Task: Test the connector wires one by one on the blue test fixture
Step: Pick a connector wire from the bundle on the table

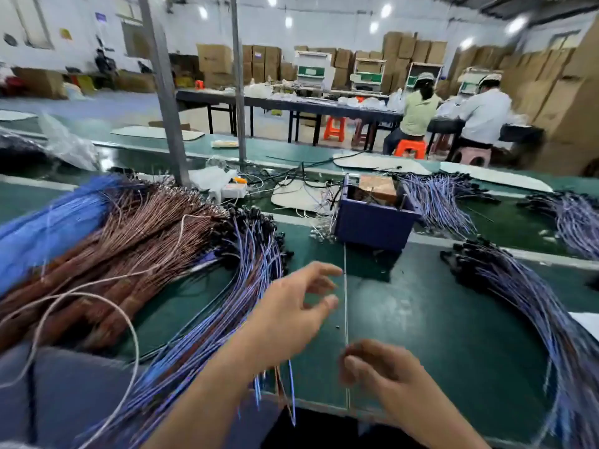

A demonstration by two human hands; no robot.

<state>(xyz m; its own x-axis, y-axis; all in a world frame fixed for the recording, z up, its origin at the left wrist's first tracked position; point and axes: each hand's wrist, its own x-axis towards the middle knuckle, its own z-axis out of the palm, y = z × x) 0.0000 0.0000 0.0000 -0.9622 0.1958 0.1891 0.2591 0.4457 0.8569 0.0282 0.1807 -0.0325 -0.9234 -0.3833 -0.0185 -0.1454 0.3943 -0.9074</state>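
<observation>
The blue test fixture (372, 223) is a box standing on the green bench past my hands. A single thin wire (346, 306) runs straight from its front toward me. My right hand (382, 372) pinches this wire's near end between thumb and fingers. My left hand (291, 314) hovers just left of the wire, fingers spread, thumb and index finger close to it but not closed on it. A large pile of blue and brown connector wires (246, 273) with black connectors lies to the left. Another bundle (518, 286) curves along the right.
Brown wire bundles (129, 241) and a loose white cable (97, 303) cover the left side. A metal post (168, 102) rises behind them. More wire heaps (437, 196) lie beside and behind the fixture. Two people sit at a far table (324, 106).
</observation>
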